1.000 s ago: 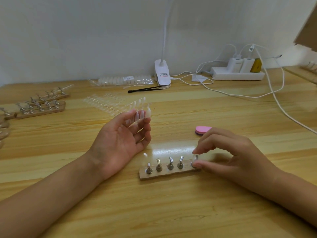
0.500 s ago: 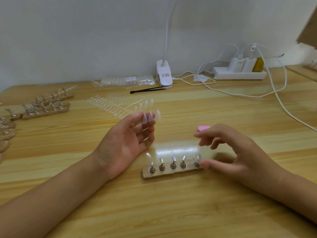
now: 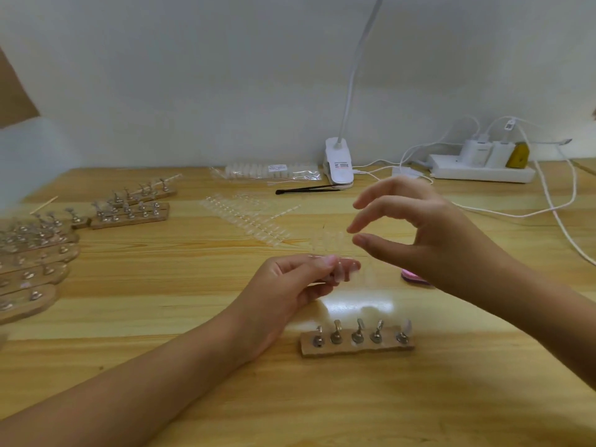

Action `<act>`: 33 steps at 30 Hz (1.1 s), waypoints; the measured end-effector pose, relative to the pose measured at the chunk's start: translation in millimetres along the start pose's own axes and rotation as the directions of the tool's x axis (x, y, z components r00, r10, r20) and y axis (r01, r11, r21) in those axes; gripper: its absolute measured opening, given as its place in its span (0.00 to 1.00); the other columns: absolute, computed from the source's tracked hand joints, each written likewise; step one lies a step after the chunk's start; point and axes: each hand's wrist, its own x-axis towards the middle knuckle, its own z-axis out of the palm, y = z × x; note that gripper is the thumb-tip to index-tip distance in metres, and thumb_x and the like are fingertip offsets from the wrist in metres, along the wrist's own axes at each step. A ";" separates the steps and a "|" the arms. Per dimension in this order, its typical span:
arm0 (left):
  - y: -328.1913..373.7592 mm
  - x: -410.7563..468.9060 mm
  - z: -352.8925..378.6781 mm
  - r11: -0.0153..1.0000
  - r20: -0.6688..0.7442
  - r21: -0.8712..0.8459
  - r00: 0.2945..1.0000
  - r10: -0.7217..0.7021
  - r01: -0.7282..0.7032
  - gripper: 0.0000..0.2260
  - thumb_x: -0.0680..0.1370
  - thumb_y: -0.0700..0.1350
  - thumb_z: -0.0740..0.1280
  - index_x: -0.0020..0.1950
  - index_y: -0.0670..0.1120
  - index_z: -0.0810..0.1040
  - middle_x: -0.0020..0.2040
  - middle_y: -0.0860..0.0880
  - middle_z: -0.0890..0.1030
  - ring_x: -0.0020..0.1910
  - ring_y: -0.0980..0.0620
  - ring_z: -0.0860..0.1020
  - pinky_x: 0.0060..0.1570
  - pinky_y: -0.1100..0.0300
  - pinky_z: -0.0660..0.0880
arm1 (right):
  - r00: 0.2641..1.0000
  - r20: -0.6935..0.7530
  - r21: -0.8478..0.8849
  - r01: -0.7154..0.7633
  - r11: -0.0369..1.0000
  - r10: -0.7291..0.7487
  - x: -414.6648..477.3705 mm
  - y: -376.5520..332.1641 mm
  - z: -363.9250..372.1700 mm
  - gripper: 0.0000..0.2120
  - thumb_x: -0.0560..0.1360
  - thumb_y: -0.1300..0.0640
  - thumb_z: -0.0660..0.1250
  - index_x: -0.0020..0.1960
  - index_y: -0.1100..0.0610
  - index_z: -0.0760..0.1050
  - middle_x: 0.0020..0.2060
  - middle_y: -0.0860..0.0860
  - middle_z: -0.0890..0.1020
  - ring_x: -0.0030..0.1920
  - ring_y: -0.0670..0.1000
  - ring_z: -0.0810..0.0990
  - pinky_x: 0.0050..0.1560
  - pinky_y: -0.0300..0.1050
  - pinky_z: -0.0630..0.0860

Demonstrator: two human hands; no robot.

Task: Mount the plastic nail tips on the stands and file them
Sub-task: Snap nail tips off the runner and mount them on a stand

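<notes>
A small wooden stand with a row of metal holders lies on the table in front of me. One clear nail tip sits on its rightmost holder. My left hand is above and left of the stand, fingers closed on a strip of clear nail tips. My right hand hovers higher, to the right of the strip, with thumb and fingers apart and nothing in them. A pink nail file shows partly under my right wrist.
More wooden stands lie at the far left. Loose strips of clear tips and a bag of tips sit mid-table. A black tool, a white clip lamp, and a power strip with cables line the back.
My right hand has lifted off the stand's right end and risen toward the strip, leaving a tip on the rightmost holder. My left hand has turned and closed on the strip.
</notes>
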 end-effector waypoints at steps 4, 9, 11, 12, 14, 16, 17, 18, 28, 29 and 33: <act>0.5 0.1 0.2 1.000 -0.013 -0.012 1.000 0.005 -0.005 0.12 0.77 0.48 0.66 0.36 0.48 0.84 0.51 0.47 0.86 0.57 0.54 0.81 0.56 0.65 0.76 | 0.993 -0.069 -0.084 0.095 0.992 -0.101 -4.1 -1.1 5.5 0.10 0.72 0.46 0.68 0.46 0.51 0.81 0.54 0.41 0.74 0.63 0.49 0.71 0.64 0.43 0.69; -0.5 0.2 -0.4 1.000 -0.031 -0.029 0.999 0.010 -0.011 0.11 0.75 0.49 0.67 0.37 0.47 0.84 0.44 0.50 0.85 0.52 0.54 0.81 0.59 0.60 0.76 | 0.929 -0.064 -0.376 0.315 0.871 -0.364 -19.3 -3.1 17.6 0.09 0.75 0.51 0.66 0.45 0.55 0.81 0.53 0.51 0.79 0.59 0.50 0.71 0.62 0.44 0.67; -1.1 -0.6 -0.3 1.000 -0.032 0.006 0.999 0.024 -0.024 0.11 0.75 0.50 0.67 0.38 0.47 0.84 0.45 0.51 0.85 0.52 0.54 0.81 0.59 0.60 0.76 | 0.968 -0.082 -0.181 0.220 0.959 -0.238 -21.5 -5.6 18.9 0.09 0.75 0.49 0.67 0.45 0.54 0.81 0.51 0.46 0.80 0.57 0.47 0.74 0.62 0.41 0.69; -0.7 -1.5 0.6 0.999 -0.033 0.038 0.999 0.036 -0.035 0.11 0.75 0.51 0.67 0.39 0.48 0.84 0.47 0.51 0.85 0.53 0.55 0.81 0.59 0.61 0.76 | 0.994 -0.068 0.038 0.085 0.996 -0.082 -20.4 -7.1 15.8 0.08 0.73 0.47 0.69 0.44 0.52 0.81 0.49 0.43 0.81 0.56 0.46 0.76 0.62 0.41 0.71; -1.3 -4.2 2.4 0.983 -0.046 0.156 0.994 0.099 -0.091 0.12 0.75 0.54 0.67 0.43 0.48 0.86 0.50 0.52 0.86 0.54 0.58 0.81 0.56 0.65 0.75 | 0.960 0.100 0.506 -0.274 0.818 0.260 -15.1 -6.6 7.9 0.08 0.68 0.44 0.72 0.41 0.48 0.83 0.48 0.45 0.84 0.55 0.47 0.80 0.66 0.48 0.73; -1.9 -7.5 3.9 0.946 -0.058 0.270 0.977 0.204 -0.181 0.10 0.76 0.55 0.67 0.49 0.52 0.86 0.49 0.53 0.85 0.53 0.59 0.81 0.56 0.68 0.73 | 0.868 0.218 0.716 -0.453 0.532 0.446 -11.9 0.4 4.7 0.09 0.63 0.46 0.74 0.40 0.48 0.85 0.46 0.46 0.85 0.52 0.48 0.81 0.65 0.53 0.71; -1.9 -8.7 4.2 0.934 -0.048 0.283 0.969 0.241 -0.218 0.09 0.77 0.53 0.67 0.50 0.53 0.86 0.51 0.53 0.85 0.55 0.59 0.80 0.57 0.68 0.73 | 0.848 0.203 0.775 -0.445 0.449 0.490 -10.9 4.3 4.1 0.08 0.62 0.48 0.73 0.39 0.49 0.86 0.43 0.45 0.84 0.49 0.46 0.80 0.60 0.49 0.72; -2.0 -9.4 4.0 0.934 -0.029 0.264 0.966 0.258 -0.241 0.09 0.78 0.53 0.67 0.51 0.52 0.86 0.54 0.53 0.84 0.59 0.58 0.79 0.60 0.66 0.72 | 0.838 0.174 0.809 -0.421 0.410 0.517 -10.3 5.7 4.0 0.07 0.62 0.49 0.73 0.37 0.50 0.86 0.42 0.45 0.84 0.47 0.45 0.79 0.56 0.45 0.72; -1.4 -5.7 0.5 0.992 0.095 0.008 0.988 0.121 -0.123 0.12 0.78 0.50 0.63 0.42 0.53 0.85 0.51 0.52 0.85 0.62 0.53 0.79 0.62 0.65 0.72 | 0.905 0.188 0.616 -0.412 0.671 0.382 -15.5 2.5 17.8 0.03 0.67 0.49 0.72 0.39 0.48 0.83 0.35 0.44 0.83 0.33 0.36 0.78 0.32 0.23 0.69; -1.3 -5.8 0.4 0.992 0.094 0.008 0.988 0.121 -0.123 0.12 0.78 0.50 0.62 0.42 0.53 0.85 0.50 0.52 0.85 0.61 0.54 0.79 0.61 0.66 0.72 | 0.909 0.163 0.589 -0.401 0.702 0.383 -15.9 3.2 19.1 0.05 0.67 0.48 0.72 0.40 0.48 0.83 0.36 0.45 0.83 0.34 0.37 0.79 0.35 0.24 0.71; -2.4 -4.8 -1.4 0.993 0.099 -0.002 0.988 0.121 -0.121 0.12 0.78 0.50 0.63 0.39 0.51 0.84 0.46 0.53 0.85 0.59 0.53 0.80 0.62 0.64 0.72 | 0.954 0.069 0.416 -0.292 0.861 0.290 -16.0 2.4 21.6 0.08 0.67 0.46 0.72 0.43 0.48 0.83 0.45 0.47 0.83 0.49 0.48 0.81 0.52 0.49 0.79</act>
